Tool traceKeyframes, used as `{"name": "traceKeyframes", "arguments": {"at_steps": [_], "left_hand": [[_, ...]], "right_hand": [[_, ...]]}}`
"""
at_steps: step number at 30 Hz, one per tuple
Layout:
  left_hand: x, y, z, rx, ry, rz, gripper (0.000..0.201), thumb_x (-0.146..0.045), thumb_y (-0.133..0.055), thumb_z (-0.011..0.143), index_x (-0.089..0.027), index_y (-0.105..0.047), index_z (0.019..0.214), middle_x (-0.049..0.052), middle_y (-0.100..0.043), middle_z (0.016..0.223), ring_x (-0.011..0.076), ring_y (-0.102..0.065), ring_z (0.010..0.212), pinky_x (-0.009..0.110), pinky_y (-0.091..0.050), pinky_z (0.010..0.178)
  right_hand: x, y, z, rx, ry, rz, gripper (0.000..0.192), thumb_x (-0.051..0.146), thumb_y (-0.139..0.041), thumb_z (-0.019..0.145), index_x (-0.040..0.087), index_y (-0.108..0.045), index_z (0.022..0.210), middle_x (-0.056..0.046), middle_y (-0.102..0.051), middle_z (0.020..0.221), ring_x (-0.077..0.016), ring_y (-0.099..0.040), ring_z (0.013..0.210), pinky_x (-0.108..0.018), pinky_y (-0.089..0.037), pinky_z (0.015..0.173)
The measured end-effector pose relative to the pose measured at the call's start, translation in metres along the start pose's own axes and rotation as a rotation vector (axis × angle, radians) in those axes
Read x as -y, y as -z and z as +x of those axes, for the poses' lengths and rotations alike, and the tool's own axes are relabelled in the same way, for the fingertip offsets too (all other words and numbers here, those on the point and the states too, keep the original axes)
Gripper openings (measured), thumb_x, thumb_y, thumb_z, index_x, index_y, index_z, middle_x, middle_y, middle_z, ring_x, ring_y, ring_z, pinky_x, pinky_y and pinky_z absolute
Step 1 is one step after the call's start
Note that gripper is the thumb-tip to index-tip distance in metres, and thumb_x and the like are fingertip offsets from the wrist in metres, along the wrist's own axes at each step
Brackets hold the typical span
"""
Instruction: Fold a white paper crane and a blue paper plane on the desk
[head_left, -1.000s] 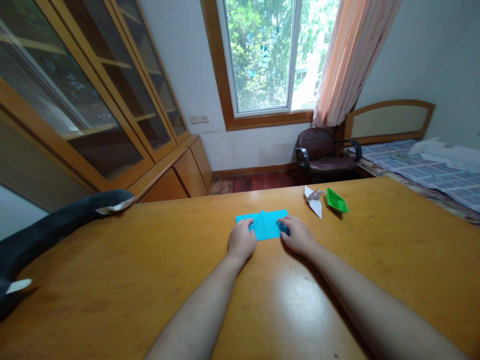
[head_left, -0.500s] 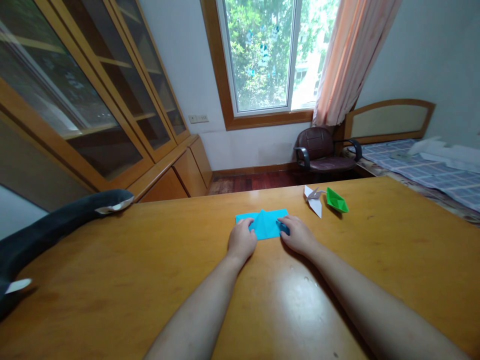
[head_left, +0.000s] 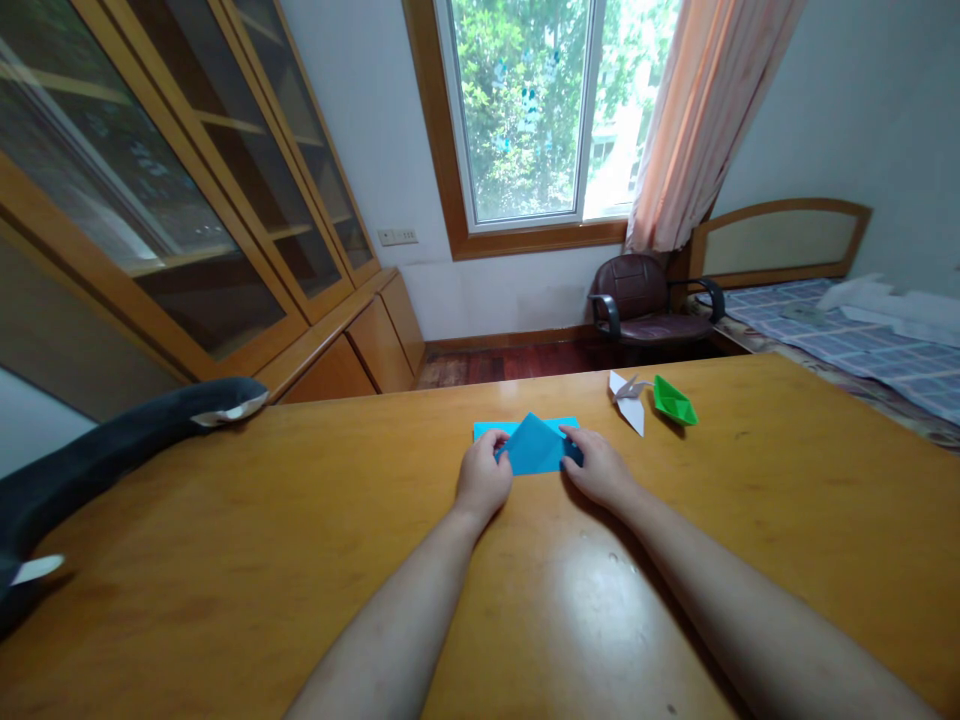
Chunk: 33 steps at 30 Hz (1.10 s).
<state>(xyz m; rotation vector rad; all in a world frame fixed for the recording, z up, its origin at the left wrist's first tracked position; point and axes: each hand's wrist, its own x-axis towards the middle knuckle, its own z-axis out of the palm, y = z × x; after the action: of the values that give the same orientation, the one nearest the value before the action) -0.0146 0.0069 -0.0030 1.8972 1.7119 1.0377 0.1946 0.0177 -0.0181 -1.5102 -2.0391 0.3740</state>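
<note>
A folded sheet of blue origami paper (head_left: 533, 445) lies on the wooden table, its near layer raised into a peak at the middle. My left hand (head_left: 484, 470) pinches the left part of that layer between thumb and fingers. On the other side, my right hand (head_left: 596, 466) pinches the right part the same way. Behind the peak, a flat strip of the paper shows along the far edge. My fingertips partly cover both sides of the sheet.
Right of the paper, a white folded paper crane (head_left: 628, 400) and a green paper boat (head_left: 674, 402) sit on the table (head_left: 360, 560). A dark curved object (head_left: 135, 445) rests at the left edge. Beyond the table stand a brown armchair (head_left: 645, 310) and a glass-door cabinet (head_left: 300, 250).
The middle of the blue paper has risen from a narrow crease into a broad triangular peak. Both hands have stayed almost in place, still pinching the paper.
</note>
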Motion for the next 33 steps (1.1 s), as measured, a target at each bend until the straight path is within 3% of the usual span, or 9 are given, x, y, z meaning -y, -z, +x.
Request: {"name": "traceKeyframes", "arguments": {"at_steps": [12,17,24,33], "left_hand": [[0.002,-0.002,0.0,-0.042,-0.061,-0.061,0.011,-0.012,-0.052,0.08,-0.018,-0.06,0.084,0.002,-0.066,0.083,0.0166,-0.061,0.078,0.027,-0.048,0.073],[0.006,-0.005,0.001,-0.055,-0.069,-0.12,0.017,-0.013,-0.054,0.081,-0.017,-0.064,0.094,0.004,-0.068,0.087,0.0168,-0.062,0.08,0.027,-0.049,0.074],[0.005,-0.005,0.001,0.074,-0.116,-0.022,0.027,-0.015,-0.055,0.082,-0.017,-0.069,0.105,0.008,-0.071,0.106,0.0219,-0.064,0.097,0.033,-0.049,0.091],[0.002,-0.004,0.0,0.152,-0.119,0.07,0.026,-0.017,-0.055,0.083,-0.018,-0.067,0.106,0.007,-0.07,0.107,0.0221,-0.064,0.097,0.033,-0.049,0.09]], "right_hand": [[-0.002,0.0,0.0,-0.074,0.045,0.055,0.044,0.021,-0.053,0.08,0.014,-0.061,0.122,-0.013,-0.067,0.117,-0.0252,-0.061,0.107,-0.039,-0.046,0.097],[0.001,0.002,0.0,-0.09,0.049,0.101,0.038,0.026,-0.051,0.084,0.015,-0.064,0.118,-0.012,-0.069,0.113,-0.0243,-0.064,0.102,-0.038,-0.048,0.093],[0.009,0.006,-0.001,0.012,-0.006,0.068,0.036,0.026,-0.051,0.086,0.019,-0.065,0.118,-0.009,-0.071,0.111,-0.0233,-0.065,0.096,-0.034,-0.049,0.085],[0.008,0.004,0.0,0.116,-0.06,-0.046,0.034,0.03,-0.058,0.082,0.019,-0.066,0.113,-0.01,-0.07,0.112,-0.0241,-0.064,0.097,-0.03,-0.047,0.081]]}}
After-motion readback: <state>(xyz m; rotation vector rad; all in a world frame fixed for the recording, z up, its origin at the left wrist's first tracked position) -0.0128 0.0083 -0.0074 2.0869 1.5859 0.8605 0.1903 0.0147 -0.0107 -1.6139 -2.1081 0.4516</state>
